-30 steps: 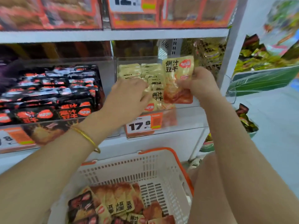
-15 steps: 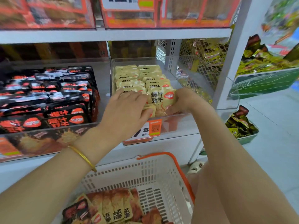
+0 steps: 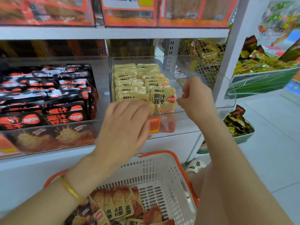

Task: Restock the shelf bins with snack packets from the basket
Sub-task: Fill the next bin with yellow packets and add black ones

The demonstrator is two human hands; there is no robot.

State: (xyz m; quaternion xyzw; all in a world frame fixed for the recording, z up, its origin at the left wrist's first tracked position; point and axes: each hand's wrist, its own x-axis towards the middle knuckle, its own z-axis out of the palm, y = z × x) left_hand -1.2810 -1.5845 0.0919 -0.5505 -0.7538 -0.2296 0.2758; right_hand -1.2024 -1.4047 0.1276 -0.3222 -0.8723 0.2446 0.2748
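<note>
White metal shelf unit w/ mesh side panel, pale tiled floor on rt, bright even lighting.

A slim gold bangle rings the left wrist. The left forearm and right forearm are bare. Lower down show a bare knee and a white perforated clog with small dark charms on top.

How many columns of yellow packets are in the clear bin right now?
2. The left column sits behind the left hand, which hides its front packets; the right column ends at the front packet beside the right hand.
</note>
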